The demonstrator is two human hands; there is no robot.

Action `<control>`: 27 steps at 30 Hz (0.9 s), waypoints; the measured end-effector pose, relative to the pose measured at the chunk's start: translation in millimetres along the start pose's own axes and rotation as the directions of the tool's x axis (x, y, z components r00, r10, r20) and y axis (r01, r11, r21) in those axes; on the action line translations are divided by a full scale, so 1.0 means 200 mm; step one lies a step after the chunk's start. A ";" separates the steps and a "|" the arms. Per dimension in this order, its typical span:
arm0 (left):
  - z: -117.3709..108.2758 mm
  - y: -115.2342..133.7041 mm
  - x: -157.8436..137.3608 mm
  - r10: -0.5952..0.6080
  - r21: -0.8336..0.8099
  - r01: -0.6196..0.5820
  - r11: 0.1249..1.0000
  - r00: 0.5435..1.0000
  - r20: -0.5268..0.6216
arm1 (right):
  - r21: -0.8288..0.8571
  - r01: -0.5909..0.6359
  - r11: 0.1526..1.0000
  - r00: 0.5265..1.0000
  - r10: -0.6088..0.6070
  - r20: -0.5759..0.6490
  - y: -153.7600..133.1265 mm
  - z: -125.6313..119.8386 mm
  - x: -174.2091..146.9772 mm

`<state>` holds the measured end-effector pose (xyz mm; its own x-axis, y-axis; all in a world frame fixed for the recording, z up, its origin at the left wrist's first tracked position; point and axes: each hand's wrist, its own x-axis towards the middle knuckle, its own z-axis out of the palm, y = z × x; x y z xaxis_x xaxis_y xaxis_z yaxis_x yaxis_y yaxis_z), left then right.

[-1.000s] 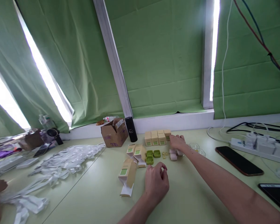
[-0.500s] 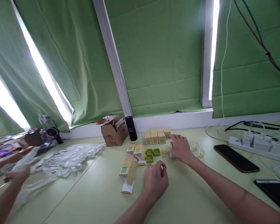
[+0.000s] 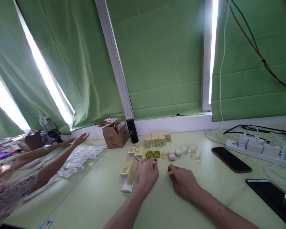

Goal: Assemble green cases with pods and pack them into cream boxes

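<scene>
olive-green trays (image 3: 156, 156), beige boxes (image 3: 155, 139), green curtains (image 3: 162, 63)

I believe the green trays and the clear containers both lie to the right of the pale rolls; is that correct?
Not quite: the head view shows the green trays left of the pale rolls; the clear containers do lie right.

On our pale green table (image 3: 85, 197) we see cream cartons (image 3: 129, 169), small cream boxes (image 3: 154, 140), green trays (image 3: 156, 154), yellow pieces (image 3: 163, 156), pinkish rolls (image 3: 172, 156), clear containers (image 3: 197, 155), two phones (image 3: 231, 159), a power strip (image 3: 231, 144), a cardboard box (image 3: 115, 136), a black cylinder (image 3: 132, 132) and white strips (image 3: 78, 159).
</scene>
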<state>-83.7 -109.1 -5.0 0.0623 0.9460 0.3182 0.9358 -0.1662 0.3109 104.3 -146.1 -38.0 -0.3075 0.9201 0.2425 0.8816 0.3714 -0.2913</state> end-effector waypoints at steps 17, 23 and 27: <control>-0.11 -0.08 0.13 0.066 0.443 -0.157 0.883 0.975 0.212 | 0.092 -0.032 0.995 0.999 0.034 -0.017 0.02 0.00 0.01; -0.09 -0.07 0.11 0.148 0.471 -0.223 0.854 0.970 0.191 | 0.157 -0.045 0.987 0.996 0.057 -0.073 0.04 0.00 0.01; -0.09 -0.02 0.07 0.240 0.458 -0.284 0.842 0.959 0.153 | 0.233 -0.024 0.972 0.982 0.067 -0.175 0.07 0.03 0.02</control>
<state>-92.8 -100.0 13.6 0.3378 0.9095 0.2424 0.9294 -0.2815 -0.2389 112.7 -136.5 -47.0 -0.1808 0.9069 0.3806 0.7815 0.3674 -0.5043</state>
